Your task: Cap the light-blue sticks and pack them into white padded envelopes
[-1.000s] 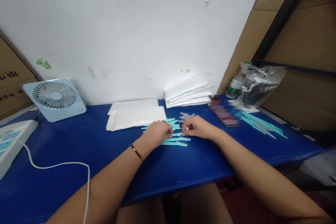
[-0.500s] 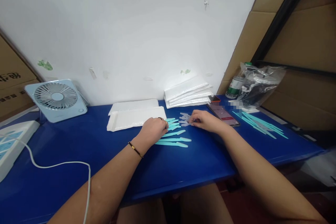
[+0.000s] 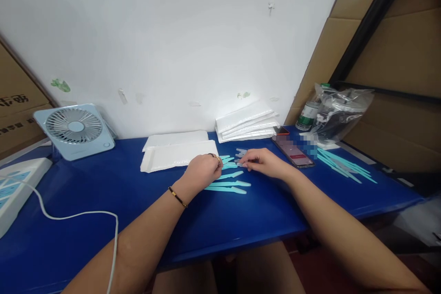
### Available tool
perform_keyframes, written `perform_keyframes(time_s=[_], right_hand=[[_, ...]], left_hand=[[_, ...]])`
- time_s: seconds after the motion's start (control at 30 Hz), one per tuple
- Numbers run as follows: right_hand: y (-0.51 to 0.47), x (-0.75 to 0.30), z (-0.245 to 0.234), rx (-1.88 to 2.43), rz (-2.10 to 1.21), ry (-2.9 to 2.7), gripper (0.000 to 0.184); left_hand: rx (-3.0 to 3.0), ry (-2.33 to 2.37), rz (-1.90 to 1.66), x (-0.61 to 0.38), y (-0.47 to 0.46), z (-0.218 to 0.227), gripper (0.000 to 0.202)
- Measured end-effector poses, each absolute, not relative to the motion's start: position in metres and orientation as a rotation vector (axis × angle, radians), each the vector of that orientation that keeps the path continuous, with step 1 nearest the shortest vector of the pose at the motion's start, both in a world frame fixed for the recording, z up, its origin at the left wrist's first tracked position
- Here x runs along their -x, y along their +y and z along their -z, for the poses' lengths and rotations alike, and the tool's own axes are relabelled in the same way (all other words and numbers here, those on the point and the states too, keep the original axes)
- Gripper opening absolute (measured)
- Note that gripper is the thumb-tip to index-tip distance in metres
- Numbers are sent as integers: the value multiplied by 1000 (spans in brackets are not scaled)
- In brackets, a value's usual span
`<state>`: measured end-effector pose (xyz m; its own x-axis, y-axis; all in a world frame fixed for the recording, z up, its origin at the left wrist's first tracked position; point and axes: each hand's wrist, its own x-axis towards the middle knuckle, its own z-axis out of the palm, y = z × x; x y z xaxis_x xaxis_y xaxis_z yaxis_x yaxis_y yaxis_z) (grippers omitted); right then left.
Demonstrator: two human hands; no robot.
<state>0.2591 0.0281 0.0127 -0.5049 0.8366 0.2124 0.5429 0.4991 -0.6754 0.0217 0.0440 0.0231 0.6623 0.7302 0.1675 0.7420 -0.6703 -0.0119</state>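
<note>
Several teal plastic sticks [image 3: 227,185] lie on the blue table [image 3: 241,220] in front of me. My left hand [image 3: 201,170] rests curled on their left ends, fingers closed on one teal stick; it wears a ring and a thin bracelet. My right hand [image 3: 262,161] is closed in a pinch on a small pale clear cap [image 3: 240,163], right beside the left fingertips. A few more clear caps [image 3: 241,152] lie just behind the hands.
White padded envelopes lie behind the hands [image 3: 177,155] and stacked against the wall [image 3: 246,121]. A phone [image 3: 292,151] and more teal sticks [image 3: 341,163] sit at the right, with a plastic bag [image 3: 339,112] and bottle [image 3: 306,115]. A small fan [image 3: 74,128] and white cable [image 3: 79,216] are left.
My right hand reached back to the clear caps, then came forward and left again with a cap pinched, meeting the left hand. The left hand shifted slightly toward the wall.
</note>
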Motion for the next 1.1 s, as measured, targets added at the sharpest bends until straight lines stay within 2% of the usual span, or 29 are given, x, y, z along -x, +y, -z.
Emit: perform_keyframes(time_s=[0.3,0.6,0.8,0.97,1.1], right_hand=[[29,-259,-12,1130,-690,-2209,24],[20,-253,-20,1133,-864,-2301,24],[35,-270,-11,1343,-449,-2239,16],[37,-259,-6,1366,-326,-2375,9],[37,-253,-2,1377,-194,-2386,9]], left_hand=[[2841,-1224,253,-19,47,-23,19],[3134,-1109,374,-24,40,-16,19],[2874,-1337,370,-10,55,-15,24],[2806,-1358,238,-4,60,-15,14],[2740,-1325,196,-7,57,-18,21]])
